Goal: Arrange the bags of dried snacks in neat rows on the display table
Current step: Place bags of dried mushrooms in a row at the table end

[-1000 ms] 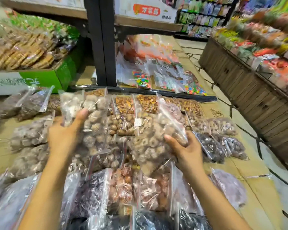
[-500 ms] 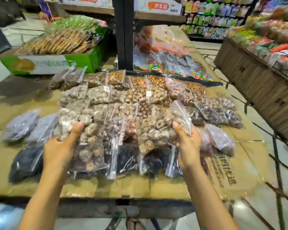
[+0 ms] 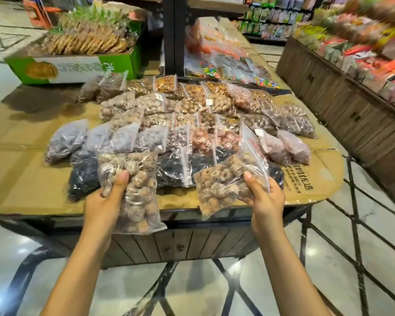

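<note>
My left hand grips a clear zip bag of pale brown dried balls, held over the table's front edge. My right hand grips a second clear bag of brown ring-shaped dried snacks, tilted, also above the front edge. Behind them, several bags of dried snacks lie in rough rows on the cardboard-covered display table: dark ones in front, purple and pink ones in the middle, tan and orange ones at the back.
A green box of biscuits stands at the table's back left. A black post rises behind the rows, with bagged candies to its right. A wooden display counter runs along the right. Tiled floor lies below me.
Both hands have drawn back toward me with their bags, from over the middle rows to the table's front edge. The view has pulled away, showing the table's wooden front and the floor.
</note>
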The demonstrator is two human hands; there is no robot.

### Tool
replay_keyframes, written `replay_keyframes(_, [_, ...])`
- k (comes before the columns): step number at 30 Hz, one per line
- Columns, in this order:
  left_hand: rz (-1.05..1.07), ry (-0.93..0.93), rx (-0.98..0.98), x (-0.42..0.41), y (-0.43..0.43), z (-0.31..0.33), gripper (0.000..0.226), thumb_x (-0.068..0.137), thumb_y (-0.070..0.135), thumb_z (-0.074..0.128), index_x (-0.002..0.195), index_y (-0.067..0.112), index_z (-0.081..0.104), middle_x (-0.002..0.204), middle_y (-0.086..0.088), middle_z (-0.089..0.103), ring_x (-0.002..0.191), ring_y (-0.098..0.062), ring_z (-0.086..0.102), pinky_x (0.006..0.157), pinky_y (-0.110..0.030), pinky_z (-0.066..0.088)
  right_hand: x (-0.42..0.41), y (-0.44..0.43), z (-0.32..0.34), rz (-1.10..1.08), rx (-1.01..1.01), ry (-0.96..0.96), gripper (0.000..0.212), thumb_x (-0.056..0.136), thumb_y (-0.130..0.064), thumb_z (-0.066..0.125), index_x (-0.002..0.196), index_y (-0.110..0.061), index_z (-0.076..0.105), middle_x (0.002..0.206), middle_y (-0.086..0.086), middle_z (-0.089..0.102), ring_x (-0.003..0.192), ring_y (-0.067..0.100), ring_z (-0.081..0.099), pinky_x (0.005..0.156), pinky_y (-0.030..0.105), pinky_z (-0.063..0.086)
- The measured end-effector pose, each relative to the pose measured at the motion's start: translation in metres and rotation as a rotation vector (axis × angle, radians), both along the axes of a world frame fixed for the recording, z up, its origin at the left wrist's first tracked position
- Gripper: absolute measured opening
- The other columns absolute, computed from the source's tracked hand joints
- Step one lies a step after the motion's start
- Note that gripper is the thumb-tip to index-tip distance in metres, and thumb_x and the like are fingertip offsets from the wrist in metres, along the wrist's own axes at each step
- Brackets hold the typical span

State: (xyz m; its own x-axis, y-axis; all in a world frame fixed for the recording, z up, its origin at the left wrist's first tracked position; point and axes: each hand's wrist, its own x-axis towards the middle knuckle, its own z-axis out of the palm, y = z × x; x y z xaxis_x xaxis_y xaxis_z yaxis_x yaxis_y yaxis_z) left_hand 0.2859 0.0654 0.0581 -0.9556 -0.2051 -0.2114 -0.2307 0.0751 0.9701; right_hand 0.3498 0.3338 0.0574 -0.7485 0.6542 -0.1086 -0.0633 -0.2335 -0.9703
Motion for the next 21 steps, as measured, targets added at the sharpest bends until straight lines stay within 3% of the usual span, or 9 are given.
replay_keyframes(3, [-0.013, -0.014, 0.017, -0.008, -0.055, -0.004, 0.060, 0.062, 0.070, 0.062, 0.086, 0.016, 0.070, 0.087, -0.003, 0.072, 0.087, -0.022, 0.068, 0.086, -0.042, 0.053, -0.003, -0.058, 0.000, -0.046, -0.001, 0.005, 0.021, 0.084, -0.015, 0.069, 0.102, -0.007, 0.064, 0.082, 0.008, 0.065, 0.069, 0.022, 0.060, 0.045, 0.021, 0.049])
replay_keyframes(7, [-0.077, -0.032, 0.023, -0.021, -0.132, 0.001, 0.047, 0.068, 0.062, 0.063, 0.079, 0.017, 0.069, 0.078, 0.002, 0.071, 0.078, -0.016, 0.067, 0.071, -0.031, 0.052, -0.020, -0.145, 0.000, -0.106, -0.035, 0.015, 0.010, 0.084, -0.013, 0.068, 0.091, -0.014, 0.061, 0.073, 0.002, 0.060, 0.060, 0.013, 0.057, 0.041, 0.017, 0.044])
replay_keyframes(10, [-0.137, 0.002, -0.038, -0.036, -0.183, 0.007, 0.038, 0.067, 0.060, 0.064, 0.070, 0.022, 0.066, 0.072, 0.007, 0.068, 0.073, -0.011, 0.064, 0.070, -0.032, 0.050, -0.039, -0.206, 0.002, -0.119, -0.089, 0.020, 0.019, 0.085, -0.012, 0.067, 0.103, -0.011, 0.059, 0.077, 0.001, 0.060, 0.060, 0.009, 0.057, 0.042, 0.017, 0.045])
replay_keyframes(13, [-0.189, 0.030, -0.069, -0.061, -0.223, 0.009, 0.031, 0.070, 0.057, 0.064, 0.068, 0.027, 0.064, 0.071, 0.011, 0.064, 0.071, -0.004, 0.059, 0.064, -0.025, 0.046, -0.061, -0.252, 0.008, -0.106, -0.092, 0.021, 0.035, 0.086, -0.012, 0.066, 0.118, -0.003, 0.056, 0.077, 0.002, 0.060, 0.053, 0.005, 0.058, 0.042, 0.017, 0.046])
replay_keyframes(15, [-0.206, 0.045, -0.077, -0.083, -0.242, 0.008, 0.027, 0.075, 0.053, 0.065, 0.066, 0.028, 0.061, 0.069, 0.013, 0.061, 0.069, -0.001, 0.055, 0.061, -0.023, 0.043, -0.078, -0.273, 0.014, -0.103, -0.071, 0.023, 0.037, 0.085, -0.012, 0.067, 0.118, -0.001, 0.055, 0.073, 0.000, 0.060, 0.051, 0.003, 0.058, 0.041, 0.016, 0.044])
replay_keyframes(17, [-0.213, 0.053, -0.089, -0.110, -0.256, 0.006, 0.029, 0.077, 0.050, 0.066, 0.063, 0.025, 0.060, 0.061, 0.014, 0.060, 0.062, 0.000, 0.053, 0.054, -0.023, 0.039, -0.097, -0.289, 0.018, -0.102, -0.053, 0.043, 0.020, 0.085, -0.011, 0.067, 0.103, -0.007, 0.060, 0.070, -0.002, 0.060, 0.050, 0.003, 0.057, 0.040, 0.016, 0.042])
replay_keyframes(19, [-0.227, 0.045, -0.104, -0.141, -0.270, 0.005, 0.040, 0.074, 0.055, 0.066, 0.057, 0.020, 0.056, 0.046, 0.013, 0.056, 0.052, -0.005, 0.051, 0.049, -0.023, 0.036, -0.120, -0.304, 0.021, -0.123, -0.039, 0.061, 0.016, 0.085, -0.013, 0.067, 0.099, -0.011, 0.059, 0.072, -0.001, 0.060, 0.053, 0.005, 0.058, 0.042, 0.017, 0.045])
replay_keyframes(21, [-0.249, 0.039, -0.099, -0.173, -0.283, 0.002, 0.052, 0.064, 0.066, 0.065, 0.060, 0.014, 0.060, 0.055, 0.008, 0.063, 0.058, -0.012, 0.058, 0.057, -0.028, 0.044, -0.144, -0.318, 0.020, -0.164, -0.025, 0.063, 0.017, 0.084, -0.016, 0.068, 0.098, -0.012, 0.060, 0.077, 0.004, 0.060, 0.058, 0.011, 0.060, 0.050, 0.023, 0.050])
